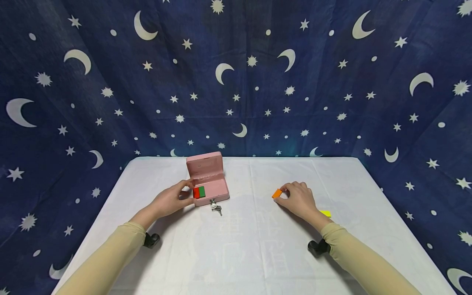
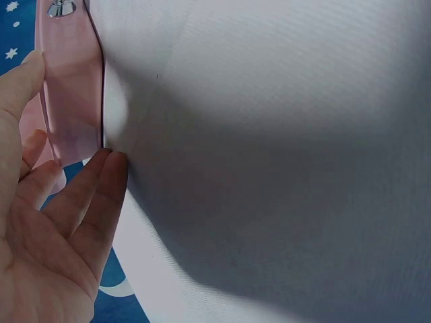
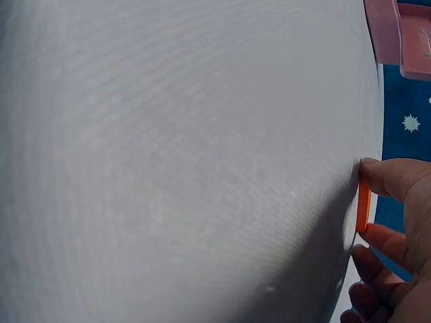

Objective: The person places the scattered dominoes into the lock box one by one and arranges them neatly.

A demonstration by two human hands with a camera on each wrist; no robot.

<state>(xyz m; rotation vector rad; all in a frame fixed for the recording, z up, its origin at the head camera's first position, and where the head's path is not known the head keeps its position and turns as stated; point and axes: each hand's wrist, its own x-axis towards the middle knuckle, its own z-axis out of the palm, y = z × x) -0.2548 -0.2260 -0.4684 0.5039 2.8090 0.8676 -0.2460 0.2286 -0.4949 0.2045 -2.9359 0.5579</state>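
Note:
A pink metal cash box (image 1: pixel 217 189) stands with its lid raised on the left half of the table. Inside, at its left end, a red block (image 1: pixel 196 193) and a green block (image 1: pixel 201 191) lie side by side. My left hand (image 1: pixel 171 198) touches the left end of the box, its fingers fairly straight in the left wrist view. Over to the right, my right hand (image 1: pixel 299 199) pinches an orange block (image 1: pixel 276 194) between thumb and fingertips, low over the white cloth. In the right wrist view the orange block (image 3: pixel 363 204) shows edge-on, close to the cloth.
A padlock (image 1: pixel 213 204) with keys (image 1: pixel 219 210) hangs at the front of the box. Partly hidden by my right wrist, a yellow block (image 1: pixel 325 213) lies on the table (image 1: pixel 250 250). Behind the table hangs a dark blue curtain (image 1: pixel 236 82) with moons and stars.

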